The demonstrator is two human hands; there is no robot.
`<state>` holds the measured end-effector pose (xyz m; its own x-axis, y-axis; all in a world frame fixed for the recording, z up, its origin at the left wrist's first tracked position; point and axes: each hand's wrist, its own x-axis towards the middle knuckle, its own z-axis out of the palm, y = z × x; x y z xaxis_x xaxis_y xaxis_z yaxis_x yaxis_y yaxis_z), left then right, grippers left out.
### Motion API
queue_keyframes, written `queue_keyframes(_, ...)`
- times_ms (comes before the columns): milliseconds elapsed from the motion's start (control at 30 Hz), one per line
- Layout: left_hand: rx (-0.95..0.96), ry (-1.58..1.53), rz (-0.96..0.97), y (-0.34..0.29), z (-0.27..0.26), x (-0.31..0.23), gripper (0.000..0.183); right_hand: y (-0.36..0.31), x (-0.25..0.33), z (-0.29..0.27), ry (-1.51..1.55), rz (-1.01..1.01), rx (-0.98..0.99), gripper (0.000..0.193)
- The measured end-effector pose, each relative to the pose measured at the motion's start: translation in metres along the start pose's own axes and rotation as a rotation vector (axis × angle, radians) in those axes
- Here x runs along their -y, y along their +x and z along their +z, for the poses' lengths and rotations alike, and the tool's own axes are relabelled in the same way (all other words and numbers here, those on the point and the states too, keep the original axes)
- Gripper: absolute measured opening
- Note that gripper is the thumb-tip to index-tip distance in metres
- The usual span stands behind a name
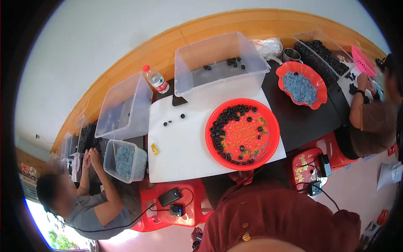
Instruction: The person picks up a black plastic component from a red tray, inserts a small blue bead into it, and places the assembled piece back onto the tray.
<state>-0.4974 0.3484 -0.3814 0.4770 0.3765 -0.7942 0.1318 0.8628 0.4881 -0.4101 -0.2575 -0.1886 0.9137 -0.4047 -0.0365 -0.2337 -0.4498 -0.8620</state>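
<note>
My left hand (195,233) hangs low beside my maroon shirt at the lower edge, a dark band at its wrist. It is small in view; its fingers look curled by a dark thing I cannot make out. My right hand does not show. In front of me, a round red plate (275,140) with gold decoration overhangs the table's near edge. Many small black ring-like parts (218,130) line its left and lower sides, with several scattered toward its middle. Three loose black pieces (182,116) and a small yellow wrapper (155,148) lie on the white sheet (176,138) left of the plate.
A large clear bin (222,90) stands behind the plate; another bin (121,113), a bottle (156,80) and a tub of blue-grey bits (140,164) are left. A red scalloped dish (321,90) sits right. People work at both sides. Cabled devices rest on red stools (195,195).
</note>
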Motion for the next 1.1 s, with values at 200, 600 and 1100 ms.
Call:
queue_keyframes(200, -0.102, 0.052, 0.151, -0.025, -0.004, 0.006, 0.036, -0.007, -0.009, -0.014, -0.125, -0.038, 0.028, 0.03)
queue_keyframes(600, -0.291, 0.182, 0.461, -0.068, 0.052, -0.007, 0.051, -0.01, -0.015, -0.027, -0.361, -0.121, 0.099, 0.03)
queue_keyframes(1100, 0.267, 0.862, 1.317, -0.23, 0.424, -0.069, 0.008, -0.005, -0.032, -0.044, -0.581, -0.288, 0.158, 0.03)
